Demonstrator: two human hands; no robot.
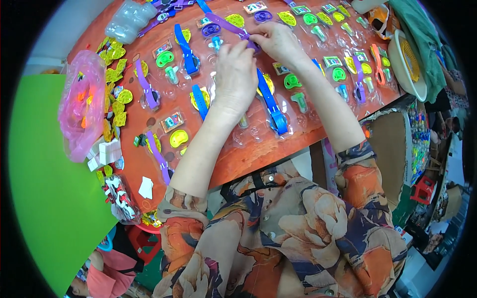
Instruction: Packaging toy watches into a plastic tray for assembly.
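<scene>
Over red table point(278, 149), both hands point(234, 74) point(279, 42) pinch purple strap point(228, 26).

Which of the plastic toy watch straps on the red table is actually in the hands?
The purple plastic strap at the far middle: the left hand and right hand pinch its near end. The blue straps and other purple ones lie untouched.

The work surface is a reddish-brown wooden table point(258, 154) whose near edge runs across the middle of the view. A large flat bright green panel point(49, 198) covers the left side, and a pale grey surface point(59, 30) lies beyond the table's far left corner. On the right, past the table's end, a brown cardboard box point(392, 149) stands just beside a small red plastic stool point(424, 189) on a cluttered floor under even, diffuse light.
</scene>
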